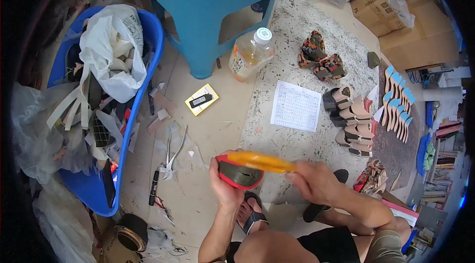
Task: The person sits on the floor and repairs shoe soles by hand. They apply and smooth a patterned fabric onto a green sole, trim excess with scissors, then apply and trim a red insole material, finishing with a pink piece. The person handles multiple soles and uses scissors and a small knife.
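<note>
My left hand (225,184) is wrapped round a dark green shoe last (236,173) edged with red material, held above my feet. My right hand (314,184) grips one end of an orange-yellow tool (262,160). Motion blurs this long tool, so I cannot tell its kind. It lies across the top of the last in this view; whether the two touch is unclear. Left of my left hand, a pair of pincers (173,156) and a black marker pen (154,188) are on the floor.
A blue tub (157,40) of scraps and bags stands left, a blue stool (208,6) at the top. Right of a bottle (250,55) are a printed sheet (296,106), several shoe pieces (356,132) and pale insoles (396,105). Cardboard boxes (415,25) stand at top right.
</note>
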The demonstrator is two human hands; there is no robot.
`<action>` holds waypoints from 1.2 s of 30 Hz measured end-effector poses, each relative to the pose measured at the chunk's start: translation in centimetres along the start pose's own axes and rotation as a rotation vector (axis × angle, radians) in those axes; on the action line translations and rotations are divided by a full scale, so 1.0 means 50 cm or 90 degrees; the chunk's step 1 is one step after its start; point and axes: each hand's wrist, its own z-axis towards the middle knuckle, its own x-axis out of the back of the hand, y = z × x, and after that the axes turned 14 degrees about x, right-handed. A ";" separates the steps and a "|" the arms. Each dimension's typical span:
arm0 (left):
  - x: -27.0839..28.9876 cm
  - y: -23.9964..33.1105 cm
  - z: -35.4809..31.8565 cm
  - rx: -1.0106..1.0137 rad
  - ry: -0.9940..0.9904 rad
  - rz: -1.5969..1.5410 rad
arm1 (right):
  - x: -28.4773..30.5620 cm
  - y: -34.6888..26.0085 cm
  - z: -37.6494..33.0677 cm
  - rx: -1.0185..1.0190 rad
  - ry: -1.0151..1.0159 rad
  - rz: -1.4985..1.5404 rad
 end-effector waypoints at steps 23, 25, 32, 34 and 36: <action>0.024 0.026 -0.066 0.035 0.095 -0.145 | -0.017 -0.051 0.010 0.038 -0.037 0.005; 0.027 0.029 -0.073 0.014 0.056 -0.116 | -0.027 -0.049 0.003 0.037 -0.045 0.013; 0.000 0.025 -0.065 -0.011 0.129 -0.116 | -0.012 -0.081 0.004 0.018 0.013 0.084; 0.012 0.014 -0.063 -0.012 0.039 -0.075 | -0.038 -0.076 -0.004 0.058 -0.026 0.071; 0.005 0.001 -0.051 -0.046 0.021 -0.011 | -0.035 -0.081 0.001 0.043 -0.052 0.053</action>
